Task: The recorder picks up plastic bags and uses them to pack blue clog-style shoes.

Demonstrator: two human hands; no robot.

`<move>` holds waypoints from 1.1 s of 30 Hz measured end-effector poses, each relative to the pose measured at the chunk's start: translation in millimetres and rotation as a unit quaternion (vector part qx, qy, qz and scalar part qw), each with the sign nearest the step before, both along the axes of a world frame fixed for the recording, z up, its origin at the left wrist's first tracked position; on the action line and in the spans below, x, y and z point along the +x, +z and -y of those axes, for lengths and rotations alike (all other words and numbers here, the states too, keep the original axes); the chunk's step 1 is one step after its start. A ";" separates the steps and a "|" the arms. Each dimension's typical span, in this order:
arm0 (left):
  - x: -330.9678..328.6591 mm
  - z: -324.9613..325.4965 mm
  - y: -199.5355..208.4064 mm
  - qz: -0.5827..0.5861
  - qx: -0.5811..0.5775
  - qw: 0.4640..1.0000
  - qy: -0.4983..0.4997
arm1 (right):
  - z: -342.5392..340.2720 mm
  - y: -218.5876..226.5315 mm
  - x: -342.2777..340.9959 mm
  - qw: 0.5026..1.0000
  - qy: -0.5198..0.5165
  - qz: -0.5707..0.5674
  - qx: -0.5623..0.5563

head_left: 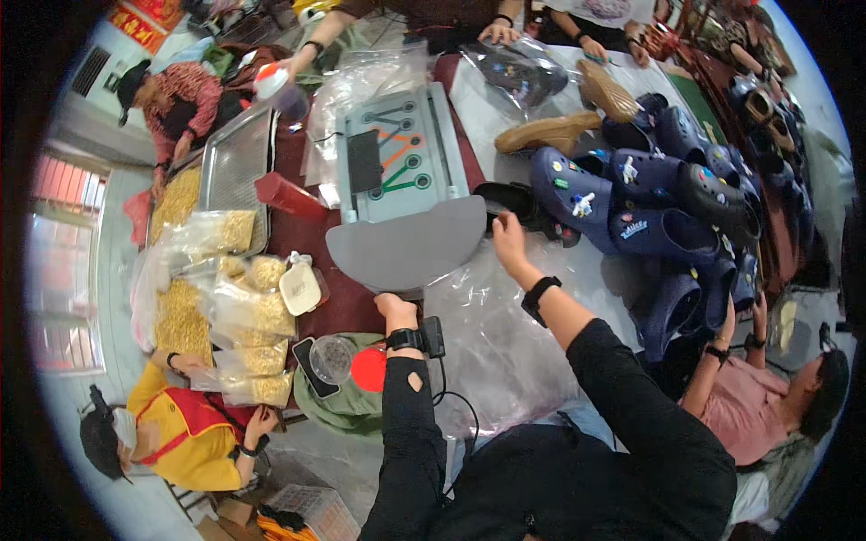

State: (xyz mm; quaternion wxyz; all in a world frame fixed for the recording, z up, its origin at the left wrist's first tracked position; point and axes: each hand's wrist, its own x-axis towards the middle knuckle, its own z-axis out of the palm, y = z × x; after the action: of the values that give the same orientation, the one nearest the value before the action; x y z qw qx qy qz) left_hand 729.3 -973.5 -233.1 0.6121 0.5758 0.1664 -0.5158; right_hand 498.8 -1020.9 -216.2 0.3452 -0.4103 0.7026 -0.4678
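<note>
You are wearing a black top [577,478], its body filling the near edge, with a small detail [530,519], too tiny to make out, showing on it. Your left sleeve [410,451] is reaching almost to the wrist, and a small rounded opening [415,381] is breaking its dark cloth near the cuff. Behind your left hand [395,311], a black strap [405,339] is circling the wrist, with a boxy dark module [435,337] sitting at its right side. A thin black cable [475,419] is looping from there toward the near side. Your right sleeve [622,388] is ending partway along the forearm, while a broad black band [538,296] is wrapping the wrist behind your right hand [507,239].
</note>
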 end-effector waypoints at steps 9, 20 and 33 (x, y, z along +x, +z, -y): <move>0.4 -0.2 10.0 0.045 0.044 0.998 0.007 | 7.7 10.0 16.0 0.905 0.177 0.320 0.217; -14.5 -3.1 6.7 0.030 -0.003 0.998 0.055 | 15.3 21.5 -0.4 0.846 0.201 0.425 0.252; 32.7 -20.0 -37.5 -0.064 -0.157 0.985 0.041 | 7.7 32.0 13.8 0.838 0.300 0.406 0.205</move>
State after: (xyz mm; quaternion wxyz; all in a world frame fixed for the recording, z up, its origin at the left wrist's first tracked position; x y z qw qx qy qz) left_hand 762.0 -953.5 -270.6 0.7035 0.4310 0.1462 -0.5458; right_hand 512.6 -1028.6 -184.2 0.7996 -0.2940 0.4213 -0.3110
